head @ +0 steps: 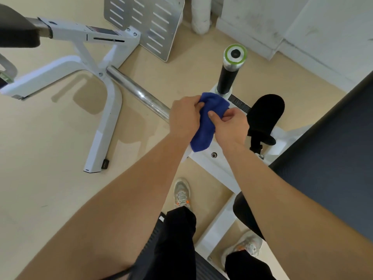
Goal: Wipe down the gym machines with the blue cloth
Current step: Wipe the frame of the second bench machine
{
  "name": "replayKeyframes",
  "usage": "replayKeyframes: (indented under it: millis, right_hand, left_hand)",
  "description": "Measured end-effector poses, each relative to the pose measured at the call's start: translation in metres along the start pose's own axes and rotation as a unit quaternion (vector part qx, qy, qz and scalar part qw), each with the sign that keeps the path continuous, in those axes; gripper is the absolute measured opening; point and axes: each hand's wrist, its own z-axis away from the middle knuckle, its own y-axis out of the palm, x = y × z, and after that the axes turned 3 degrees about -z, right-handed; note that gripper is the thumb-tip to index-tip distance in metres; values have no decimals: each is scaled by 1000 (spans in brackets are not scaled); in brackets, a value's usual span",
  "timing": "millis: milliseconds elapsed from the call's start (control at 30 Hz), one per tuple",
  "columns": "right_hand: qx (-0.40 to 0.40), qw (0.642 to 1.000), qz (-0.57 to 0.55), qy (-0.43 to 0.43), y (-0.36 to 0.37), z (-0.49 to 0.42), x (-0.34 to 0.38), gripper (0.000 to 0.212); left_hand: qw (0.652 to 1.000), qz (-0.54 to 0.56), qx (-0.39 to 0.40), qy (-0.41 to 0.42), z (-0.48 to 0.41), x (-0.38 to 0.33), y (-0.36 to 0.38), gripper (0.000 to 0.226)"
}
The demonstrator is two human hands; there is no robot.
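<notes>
**Cloth bunched between both hands, right above the white frame**

I've got the blue cloth (207, 120) caught between both hands. The left hand (184, 116) has its grip curled round the upper bunch, and the right hand (230, 126) pinches the middle with thumb and fingers. The cloth's long axis runs from the foot of the black handle (228, 77) down towards me, its loose tail hanging over the white frame (210, 160). The chrome bar (139, 93) shoots away up-left from behind my left hand, so that hand is nearer to it. The black pad (264, 114) sits just beside my right. Below is tan floor (50, 148), with room to sweep along the bar, I reckon.
</notes>
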Motion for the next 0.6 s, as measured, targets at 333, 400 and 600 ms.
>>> replayKeyframes:
  millis: [333,400,600]
  right_hand:
    - [132,983,93,-83,-68,54,-36,18]
    - [151,976,128,-91,-83,56,-45,17]
    - [178,936,251,-172,-74,19,-74,14]
  left_hand:
    - [990,-120,-58,41,124,33,-1,22]
    - [991,-129,15,-16,154,30,14,22]
    - [969,80,48,-230,153,31,89,28]
